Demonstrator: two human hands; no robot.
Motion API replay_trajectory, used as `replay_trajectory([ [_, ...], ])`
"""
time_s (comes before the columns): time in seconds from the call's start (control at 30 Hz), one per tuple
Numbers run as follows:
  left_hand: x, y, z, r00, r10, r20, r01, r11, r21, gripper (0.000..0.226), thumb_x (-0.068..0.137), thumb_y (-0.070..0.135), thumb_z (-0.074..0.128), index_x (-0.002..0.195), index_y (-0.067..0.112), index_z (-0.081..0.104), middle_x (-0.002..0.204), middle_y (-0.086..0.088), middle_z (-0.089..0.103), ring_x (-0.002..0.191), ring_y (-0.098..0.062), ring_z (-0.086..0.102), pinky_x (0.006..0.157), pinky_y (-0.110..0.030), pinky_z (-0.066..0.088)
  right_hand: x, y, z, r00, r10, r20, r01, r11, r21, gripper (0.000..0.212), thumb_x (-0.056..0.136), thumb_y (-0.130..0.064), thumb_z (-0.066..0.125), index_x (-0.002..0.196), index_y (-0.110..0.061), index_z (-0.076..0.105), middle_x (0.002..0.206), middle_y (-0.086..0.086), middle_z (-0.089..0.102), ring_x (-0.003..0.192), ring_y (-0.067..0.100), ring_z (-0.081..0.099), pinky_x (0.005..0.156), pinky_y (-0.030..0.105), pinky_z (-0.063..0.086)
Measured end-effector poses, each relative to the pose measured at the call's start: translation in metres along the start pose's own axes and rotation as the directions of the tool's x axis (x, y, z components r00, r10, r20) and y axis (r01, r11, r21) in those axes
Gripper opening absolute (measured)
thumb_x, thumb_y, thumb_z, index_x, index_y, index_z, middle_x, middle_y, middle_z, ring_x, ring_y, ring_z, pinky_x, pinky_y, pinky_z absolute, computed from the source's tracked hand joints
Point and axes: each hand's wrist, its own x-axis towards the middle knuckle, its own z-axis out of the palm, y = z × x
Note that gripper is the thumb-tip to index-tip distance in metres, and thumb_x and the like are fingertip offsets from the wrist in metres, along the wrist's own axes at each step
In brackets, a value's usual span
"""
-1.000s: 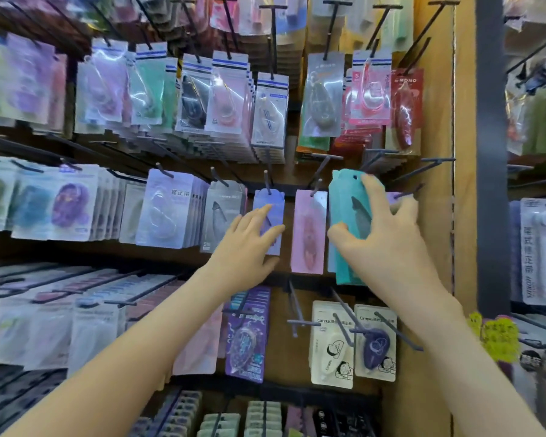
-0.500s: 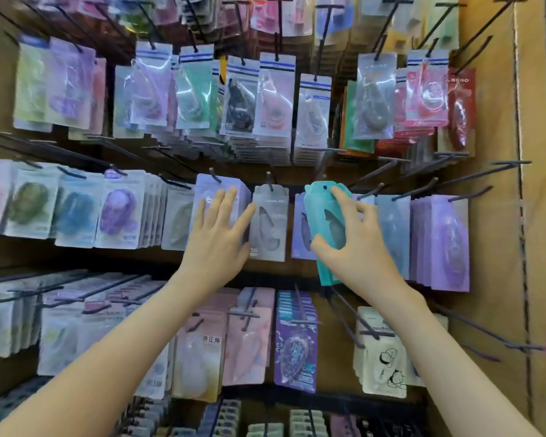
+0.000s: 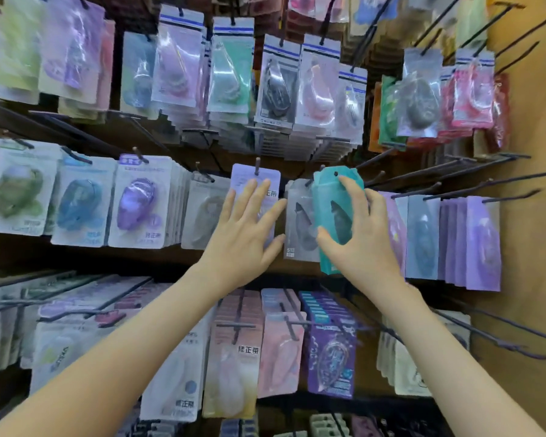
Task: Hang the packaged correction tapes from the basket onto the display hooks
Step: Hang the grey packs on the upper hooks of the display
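The right hand (image 3: 363, 244) grasps a small stack of teal correction-tape packs (image 3: 325, 197), thumb on the near left edge and the other fingers (image 3: 353, 190) curled over the front. It holds them upright against the middle row of the display, just in front of a grey hanging pack (image 3: 298, 222). The punched hole (image 3: 336, 173) at the top of the stack is visible, but no peg passes through it, so the stack appears not yet hung. The left hand (image 3: 246, 234) is released, with its fingers straight and spread flat on a lilac pack (image 3: 256, 181) that hangs from its own peg (image 3: 258, 162) just to the left. The basket is out of view. The likely trouble is alignment: the hook meant for the teal stack is hidden behind it, so the tip could meet card rather than the hole and bend the header. Several packs held together may also fan apart, leaving only the front one threaded and the rest dropping. Pushing the stack inward could nudge the grey pack along or off its hook. The long bare hooks (image 3: 454, 190) jutting out on the right sit near the wrist and could snag it.
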Motion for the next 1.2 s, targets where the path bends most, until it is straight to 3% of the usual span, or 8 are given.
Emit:
replay_trajectory([
  [0.17, 0.012, 0.015, 0.002, 0.995, 0.093, -0.029, -0.089, 0.987, 0.131, 0.057, 0.069, 0.037, 0.077, 0.119, 0.011, 0.067, 0.136, -0.022, 0.055, 0.133, -0.042, 0.044, 0.110, -0.067, 0.017, 0.006, 0.001, -0.018, 0.990, 0.051, -0.132, -0.056, 0.998, -0.039, 0.068, 0.081, -0.030, 0.062, 0.142, -0.023, 0.033, 0.134, 0.009, 0.031, 0.119, 0.026, 0.039, 0.098, 0.038, 0.041],
  [0.23, 0.016, 0.025, 0.001, 0.993, 0.120, 0.007, -0.118, 0.971, 0.209, 0.061, 0.061, 0.039, 0.083, 0.114, 0.012, 0.070, 0.128, -0.018, 0.062, 0.129, -0.039, 0.050, 0.110, -0.068, 0.015, 0.005, 0.001, -0.023, 0.986, 0.062, -0.152, -0.074, 0.995, -0.070, 0.070, 0.077, -0.036, 0.054, 0.141, -0.023, 0.032, 0.135, 0.010, 0.031, 0.119, 0.028, 0.040, 0.098, 0.044, 0.043],
  [0.3, 0.019, 0.034, 0.001, 0.991, 0.118, 0.061, -0.130, 0.956, 0.265, 0.062, 0.063, 0.043, 0.081, 0.117, 0.015, 0.069, 0.124, -0.016, 0.064, 0.131, -0.037, 0.049, 0.110, -0.066, 0.005, 0.002, 0.000, -0.026, 0.981, 0.066, -0.182, -0.082, 0.993, -0.082, 0.070, 0.075, -0.037, 0.051, 0.140, -0.022, 0.032, 0.136, 0.011, 0.031, 0.121, 0.029, 0.038, 0.096, 0.045, 0.044],
  [0.37, 0.022, 0.041, 0.000, 0.990, 0.085, 0.112, -0.118, 0.939, 0.324, 0.064, 0.073, 0.047, 0.074, 0.129, 0.018, 0.062, 0.130, -0.015, 0.060, 0.137, -0.036, 0.041, 0.110, -0.064, -0.008, -0.001, 0.002, -0.031, 0.971, 0.072, -0.228, -0.093, 0.992, -0.083, 0.070, 0.075, -0.034, 0.052, 0.141, -0.019, 0.033, 0.137, 0.013, 0.031, 0.122, 0.029, 0.037, 0.094, 0.037, 0.040],
  [0.5, 0.028, 0.051, 0.006, 0.970, 0.084, 0.230, -0.159, 0.929, 0.335, 0.064, 0.098, 0.039, 0.048, 0.153, 0.018, 0.024, 0.155, -0.019, 0.028, 0.149, -0.037, 0.010, 0.095, -0.059, -0.037, 0.000, 0.015, -0.044, 0.984, 0.119, -0.135, -0.137, 0.982, -0.132, 0.069, 0.082, -0.034, 0.055, 0.146, -0.022, 0.032, 0.144, 0.011, 0.029, 0.128, 0.028, 0.033, 0.099, 0.033, 0.033],
  [0.63, 0.034, 0.054, 0.009, 0.957, 0.034, 0.290, -0.127, 0.942, 0.309, 0.064, 0.098, 0.030, 0.047, 0.153, 0.018, 0.017, 0.156, -0.018, 0.020, 0.148, -0.034, 0.008, 0.109, -0.060, -0.020, -0.002, 0.017, -0.049, 0.994, 0.112, 0.017, -0.107, 0.978, -0.180, 0.074, 0.086, -0.028, 0.059, 0.150, -0.034, 0.023, 0.151, 0.002, 0.019, 0.134, 0.023, 0.024, 0.106, 0.041, 0.031],
  [0.83, 0.040, 0.055, 0.011, 0.950, 0.014, 0.313, -0.106, 0.954, 0.279, 0.069, 0.098, 0.031, 0.049, 0.154, 0.017, 0.012, 0.156, -0.015, 0.021, 0.145, -0.031, 0.018, 0.118, -0.051, 0.002, 0.004, 0.006, -0.059, 0.982, 0.167, 0.093, -0.136, 0.952, -0.274, 0.075, 0.086, -0.038, 0.054, 0.152, -0.032, 0.019, 0.148, -0.001, 0.018, 0.131, 0.022, 0.024, 0.101, 0.042, 0.036],
  [1.2, 0.043, 0.063, 0.006, 0.944, 0.008, 0.330, -0.097, 0.963, 0.253, 0.064, 0.099, 0.027, 0.044, 0.154, 0.016, 0.012, 0.158, -0.017, 0.015, 0.145, -0.033, 0.019, 0.119, -0.047, 0.005, 0.024, -0.001, -0.087, 0.951, 0.236, 0.198, -0.139, 0.902, -0.408, 0.071, 0.089, -0.045, 0.051, 0.151, -0.030, 0.019, 0.142, 0.006, 0.025, 0.126, 0.027, 0.031, 0.096, 0.040, 0.037],
])
